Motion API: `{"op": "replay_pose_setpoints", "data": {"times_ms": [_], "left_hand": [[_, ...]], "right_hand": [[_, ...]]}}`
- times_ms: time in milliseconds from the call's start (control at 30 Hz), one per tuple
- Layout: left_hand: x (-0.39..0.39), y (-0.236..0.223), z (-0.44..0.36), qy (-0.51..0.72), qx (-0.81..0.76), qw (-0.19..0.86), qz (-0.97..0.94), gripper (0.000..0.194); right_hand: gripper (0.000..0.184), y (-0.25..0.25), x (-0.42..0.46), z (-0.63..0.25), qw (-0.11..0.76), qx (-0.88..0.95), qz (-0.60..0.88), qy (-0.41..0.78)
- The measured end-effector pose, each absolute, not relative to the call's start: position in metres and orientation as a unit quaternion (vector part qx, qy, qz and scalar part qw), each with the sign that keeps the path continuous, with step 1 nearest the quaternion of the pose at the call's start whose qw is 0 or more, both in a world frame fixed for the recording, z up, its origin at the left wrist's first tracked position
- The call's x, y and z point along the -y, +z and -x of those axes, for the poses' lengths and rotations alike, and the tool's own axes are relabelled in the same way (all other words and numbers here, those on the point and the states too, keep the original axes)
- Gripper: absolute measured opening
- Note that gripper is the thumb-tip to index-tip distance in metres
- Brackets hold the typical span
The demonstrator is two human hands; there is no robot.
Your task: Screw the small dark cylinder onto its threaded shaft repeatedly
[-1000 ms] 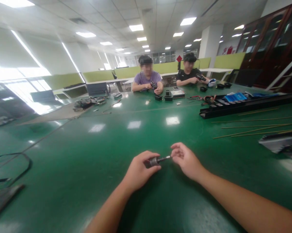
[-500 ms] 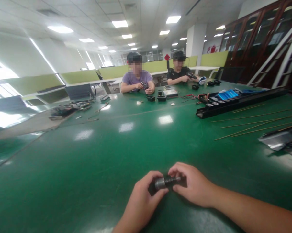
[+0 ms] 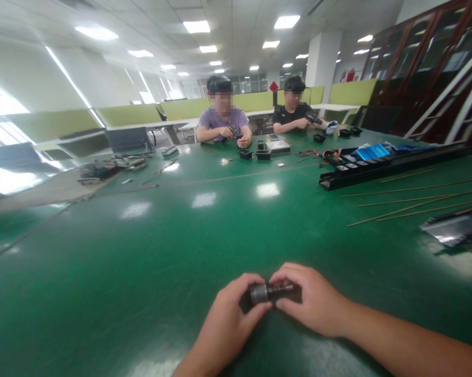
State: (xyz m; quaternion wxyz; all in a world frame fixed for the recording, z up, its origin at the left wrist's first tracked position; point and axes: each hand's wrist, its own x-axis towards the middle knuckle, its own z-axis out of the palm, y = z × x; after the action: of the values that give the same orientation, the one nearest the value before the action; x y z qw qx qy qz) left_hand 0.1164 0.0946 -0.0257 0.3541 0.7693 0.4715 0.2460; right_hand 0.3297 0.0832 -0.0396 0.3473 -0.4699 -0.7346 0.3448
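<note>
Both hands (image 3: 233, 313) (image 3: 318, 301) curl around a stepped, dark metallic cylinder (image 3: 260, 294).

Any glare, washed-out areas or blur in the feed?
Head view: rectangular white ceiling lights glare off the glossy green tabletop; head view, left: bright windows are washed out; head view, low centre: the grey-and-black cylindrical part looks soft.

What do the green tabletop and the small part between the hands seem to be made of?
Green tabletop: glossy, perhaps plastic or paint-coated, since it mirrors ceiling lights.
Small part: probably metal, satin finish; it shows a grey sheen, though blurred.
</note>
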Motion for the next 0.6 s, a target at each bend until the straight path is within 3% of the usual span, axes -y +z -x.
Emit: {"op": "replay_pose_setpoints", "data": {"times_ms": [600], "left_hand": [[-0.0922,-0.0301,-0.1173,0.255,-0.45,0.273,-0.811,0.026]], "right_hand": [[0.018,-0.0394,-0.0826,-0.3306,0.35,0.753,0.448,0.332]]}}
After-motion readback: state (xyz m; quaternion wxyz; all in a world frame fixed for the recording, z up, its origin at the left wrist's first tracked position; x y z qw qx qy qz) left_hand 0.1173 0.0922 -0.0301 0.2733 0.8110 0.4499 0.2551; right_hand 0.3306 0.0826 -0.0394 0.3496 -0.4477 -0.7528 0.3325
